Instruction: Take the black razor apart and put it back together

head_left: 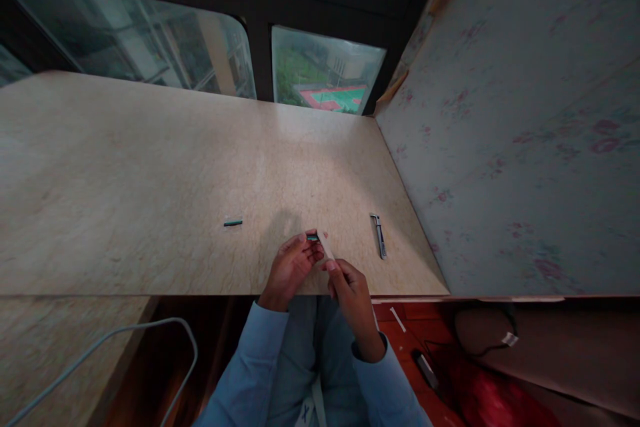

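Just above the table's front edge, my left hand (291,269) pinches a small black-and-teal piece (312,237) that looks like a razor blade cartridge. My right hand (350,283) grips the lower end of a pale flat stick (325,245). The stick's upper end meets the right end of the cartridge or lies very close to it; which, I cannot tell. On the table to the right lies a slim grey-and-dark razor (379,237), its narrow head pointing away. A second thin black-and-teal cartridge (233,222) lies to the left of my hands.
The pale stone-patterned tabletop (150,167) runs back to dark-framed windows (260,60). A flower-patterned wall (500,147) bounds it on the right. Below left, a grey cable (150,323) loops over a lower surface. A dark device (425,368) lies on the reddish floor.
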A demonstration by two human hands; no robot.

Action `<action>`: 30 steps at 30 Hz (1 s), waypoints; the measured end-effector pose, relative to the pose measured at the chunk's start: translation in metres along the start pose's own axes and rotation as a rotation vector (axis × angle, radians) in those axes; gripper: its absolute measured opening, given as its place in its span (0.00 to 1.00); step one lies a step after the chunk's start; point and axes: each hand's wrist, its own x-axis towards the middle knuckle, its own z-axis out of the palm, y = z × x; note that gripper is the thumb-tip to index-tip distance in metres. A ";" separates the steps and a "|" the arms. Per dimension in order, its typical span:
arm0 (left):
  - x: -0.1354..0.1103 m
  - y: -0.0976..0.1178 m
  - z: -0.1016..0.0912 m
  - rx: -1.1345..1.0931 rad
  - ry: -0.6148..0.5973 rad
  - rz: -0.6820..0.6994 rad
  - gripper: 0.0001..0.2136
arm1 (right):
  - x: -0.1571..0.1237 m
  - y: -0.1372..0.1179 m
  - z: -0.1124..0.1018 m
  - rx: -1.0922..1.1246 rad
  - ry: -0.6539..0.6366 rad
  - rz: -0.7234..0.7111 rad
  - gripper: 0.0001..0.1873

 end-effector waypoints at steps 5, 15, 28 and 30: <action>0.000 0.000 -0.001 0.004 0.016 -0.004 0.10 | -0.001 -0.002 -0.001 -0.031 0.058 -0.012 0.24; -0.003 0.001 0.002 0.061 -0.017 -0.012 0.09 | -0.003 -0.003 0.007 0.029 -0.068 -0.057 0.22; -0.001 0.000 0.001 0.010 0.005 0.013 0.08 | 0.000 0.001 -0.001 -0.092 0.063 -0.024 0.22; -0.001 0.000 0.001 0.003 -0.002 0.019 0.09 | 0.000 0.000 -0.002 -0.089 0.061 -0.026 0.22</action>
